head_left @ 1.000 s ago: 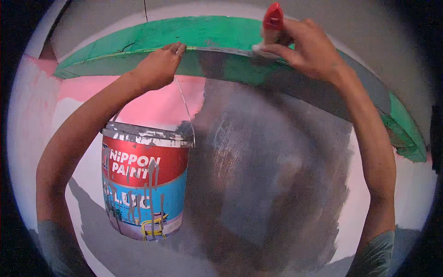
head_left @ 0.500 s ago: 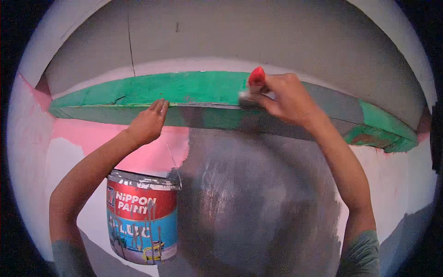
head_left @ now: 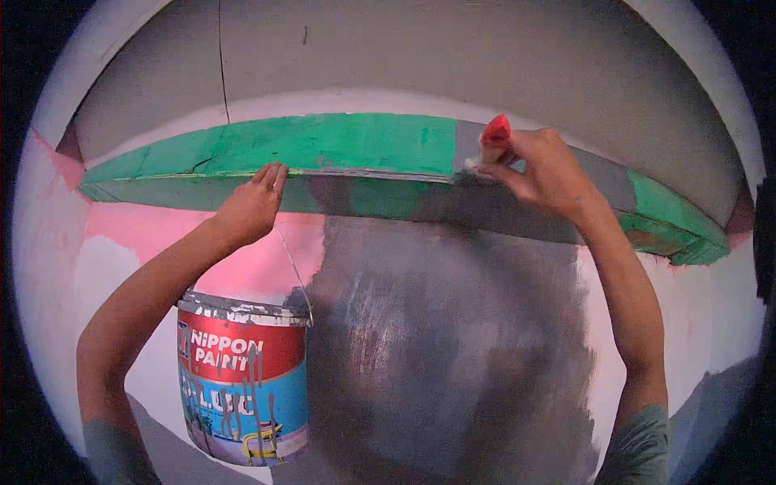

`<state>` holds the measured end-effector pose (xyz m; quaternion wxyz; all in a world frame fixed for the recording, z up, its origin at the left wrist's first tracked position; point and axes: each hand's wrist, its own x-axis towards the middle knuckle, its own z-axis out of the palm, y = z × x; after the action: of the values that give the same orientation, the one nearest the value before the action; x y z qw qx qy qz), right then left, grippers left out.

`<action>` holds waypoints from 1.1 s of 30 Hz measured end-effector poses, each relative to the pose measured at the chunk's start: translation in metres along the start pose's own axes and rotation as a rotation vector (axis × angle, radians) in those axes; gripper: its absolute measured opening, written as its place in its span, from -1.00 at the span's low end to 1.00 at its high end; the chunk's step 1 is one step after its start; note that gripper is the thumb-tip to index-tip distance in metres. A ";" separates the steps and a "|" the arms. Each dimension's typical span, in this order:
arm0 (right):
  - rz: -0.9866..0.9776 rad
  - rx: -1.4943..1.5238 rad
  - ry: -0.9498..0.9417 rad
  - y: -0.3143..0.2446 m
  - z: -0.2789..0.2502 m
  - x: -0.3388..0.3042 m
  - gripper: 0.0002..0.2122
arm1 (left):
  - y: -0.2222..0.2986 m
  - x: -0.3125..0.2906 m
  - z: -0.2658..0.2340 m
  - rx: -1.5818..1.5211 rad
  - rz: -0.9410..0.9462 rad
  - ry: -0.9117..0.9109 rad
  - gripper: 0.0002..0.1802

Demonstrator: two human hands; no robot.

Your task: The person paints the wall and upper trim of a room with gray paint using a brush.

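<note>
My right hand [head_left: 550,174] is closed round a paintbrush [head_left: 495,133] with a red handle end. Its pale lower part, slightly blurred, is against the beam [head_left: 347,145], just right of where green meets grey. At the beam's lower edge, my left hand [head_left: 255,202] has its fingers together and bent, tips on the edge. A paint bucket [head_left: 242,388] with a red and blue label and grey drips hangs below it. The bucket's wire handle [head_left: 293,263] runs up behind the left hand, where the grip itself is hidden.
Above the beam spans a grey ceiling [head_left: 388,48]. Below, the wall carries a dark grey area [head_left: 420,339], a pink patch [head_left: 259,250] and white areas [head_left: 626,323]. Green remains on the beam's right end [head_left: 663,198].
My right hand has moved right along the beam with the paintbrush, and a grey strip shows beside the green. The left hand and bucket appear slightly further left as the view shifts.
</note>
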<state>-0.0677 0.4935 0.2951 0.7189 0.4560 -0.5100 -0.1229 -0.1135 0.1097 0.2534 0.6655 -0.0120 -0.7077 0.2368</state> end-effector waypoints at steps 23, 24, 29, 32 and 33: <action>-0.212 -0.050 0.113 -0.002 0.009 -0.021 -0.85 | -0.001 0.002 0.001 0.013 -0.031 -0.012 -0.25; -0.158 -0.106 0.074 -0.001 0.006 -0.023 -0.84 | -0.001 0.001 0.000 0.015 -0.036 -0.012 -0.25; -0.223 -0.081 0.169 -0.007 0.004 -0.022 -0.85 | -0.004 -0.001 0.003 0.022 -0.019 0.015 -0.25; -0.106 -0.120 0.073 -0.006 0.005 -0.020 -0.88 | 0.000 -0.001 0.002 0.004 -0.032 -0.009 -0.25; -0.072 -0.074 0.100 -0.004 0.000 -0.019 -0.86 | -0.001 -0.002 0.003 0.004 -0.038 -0.012 -0.25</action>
<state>-0.0749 0.5032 0.2800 0.7548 0.4527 -0.4521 -0.1443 -0.1153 0.1071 0.2518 0.6656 0.0041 -0.7115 0.2255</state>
